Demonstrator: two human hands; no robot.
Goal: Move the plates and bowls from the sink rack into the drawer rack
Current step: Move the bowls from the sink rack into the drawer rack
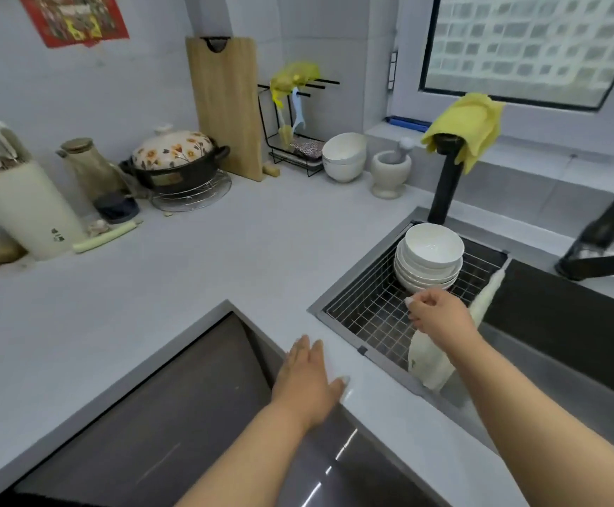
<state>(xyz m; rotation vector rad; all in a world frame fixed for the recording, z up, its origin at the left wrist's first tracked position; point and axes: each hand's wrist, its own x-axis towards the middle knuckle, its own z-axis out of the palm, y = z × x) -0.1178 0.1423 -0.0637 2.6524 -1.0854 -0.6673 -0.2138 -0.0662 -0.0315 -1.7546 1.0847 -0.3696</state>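
Barely begun, to judge by the full stack of bowls (428, 259) still in the sink rack (367, 309) and no drawer rack in view, with right hand (439, 312) pinching something small and white beside the stack, left hand (307, 378) flat and open on the counter (188, 272) edge.

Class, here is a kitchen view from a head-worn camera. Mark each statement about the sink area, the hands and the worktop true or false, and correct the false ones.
1. A stack of white bowls stands on the wire sink rack. True.
2. The left hand grips a bowl. False: it lies flat on the worktop edge, holding nothing.
3. The right hand reaches over the sink rack, just in front of the stack. True.
4. A red cloth hangs over the tap. False: the cloth is yellow.
5. The wooden chopping board lies flat on the worktop. False: it stands upright, leaning against the wall.
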